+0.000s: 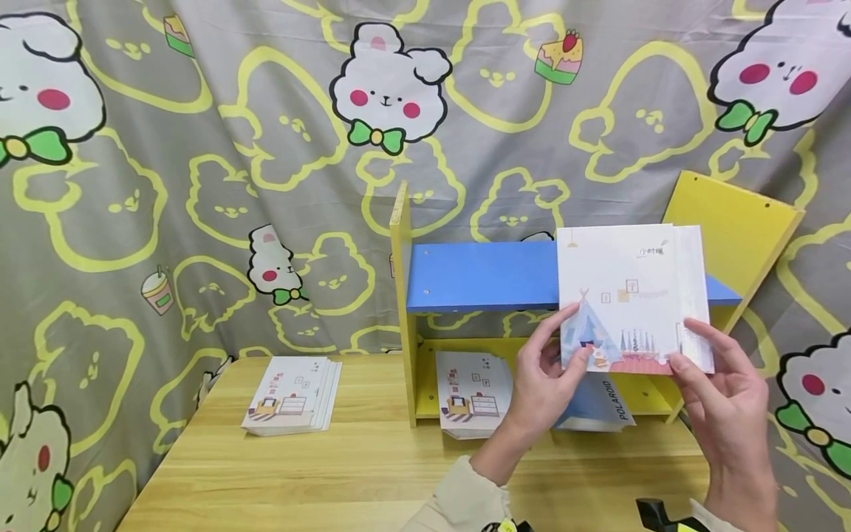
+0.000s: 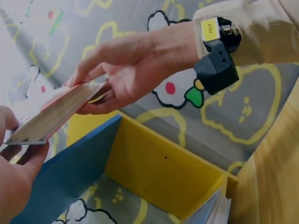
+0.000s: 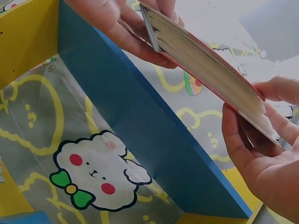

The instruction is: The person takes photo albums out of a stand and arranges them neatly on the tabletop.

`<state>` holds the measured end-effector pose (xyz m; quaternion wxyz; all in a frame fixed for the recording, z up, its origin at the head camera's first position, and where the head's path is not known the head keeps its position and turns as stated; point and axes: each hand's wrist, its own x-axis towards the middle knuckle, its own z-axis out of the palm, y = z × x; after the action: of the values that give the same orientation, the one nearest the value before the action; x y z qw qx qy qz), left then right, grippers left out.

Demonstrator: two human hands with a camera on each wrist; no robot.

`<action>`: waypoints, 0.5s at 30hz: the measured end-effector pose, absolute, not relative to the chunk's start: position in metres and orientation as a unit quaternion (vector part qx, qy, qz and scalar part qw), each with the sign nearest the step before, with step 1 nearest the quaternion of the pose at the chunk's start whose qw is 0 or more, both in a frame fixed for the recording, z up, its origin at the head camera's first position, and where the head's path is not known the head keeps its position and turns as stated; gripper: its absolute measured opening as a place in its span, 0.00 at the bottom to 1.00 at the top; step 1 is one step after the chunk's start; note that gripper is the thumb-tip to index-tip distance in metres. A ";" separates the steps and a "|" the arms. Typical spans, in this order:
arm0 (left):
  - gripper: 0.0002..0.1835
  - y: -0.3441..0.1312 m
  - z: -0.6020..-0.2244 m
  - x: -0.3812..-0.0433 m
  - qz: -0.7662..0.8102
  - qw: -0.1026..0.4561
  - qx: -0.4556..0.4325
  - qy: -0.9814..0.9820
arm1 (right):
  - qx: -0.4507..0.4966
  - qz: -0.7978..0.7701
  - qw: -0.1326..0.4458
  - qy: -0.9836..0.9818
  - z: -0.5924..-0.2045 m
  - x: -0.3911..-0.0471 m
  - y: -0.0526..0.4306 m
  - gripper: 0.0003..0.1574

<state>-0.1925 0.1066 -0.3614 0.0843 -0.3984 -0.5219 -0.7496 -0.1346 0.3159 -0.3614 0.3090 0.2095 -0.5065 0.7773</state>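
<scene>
The fingers of our left hand [image 1: 544,373] and right hand [image 1: 728,399] grasp the illustrated album [image 1: 618,273], beyond them the blue shelf [image 1: 482,273]; we probably inspect, and moving needs even grip.

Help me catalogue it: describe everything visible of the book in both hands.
The book looks like a hardback, its white cover printed with a bluish tent, small frames, a pink bottom strip and tiny writing at upper right. A pale strip shows beyond the cover's right edge; wrist views show a greyish spine and cream page edges. It is raised in front of the blue shelf, cover facing the head camera, left hand gripping its lower left, right hand its lower right.
</scene>
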 end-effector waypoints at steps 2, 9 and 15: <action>0.31 0.106 -0.363 -0.193 -0.748 0.085 -0.401 -0.522 | 0.211 0.779 0.308 -0.503 -0.363 -0.136 0.316 0.37; 0.29 0.100 -0.370 -0.195 -0.735 0.119 -0.426 -0.514 | 0.198 0.777 0.303 -0.515 -0.369 -0.135 0.312 0.37; 0.29 0.095 -0.373 -0.196 -0.738 0.113 -0.422 -0.514 | 0.191 0.765 0.299 -0.537 -0.370 -0.135 0.311 0.36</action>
<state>-0.1958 0.0946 -0.3728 0.1134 -0.4216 -0.5144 -0.7381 -0.1347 0.3108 -0.3705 0.2993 0.1911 -0.5373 0.7649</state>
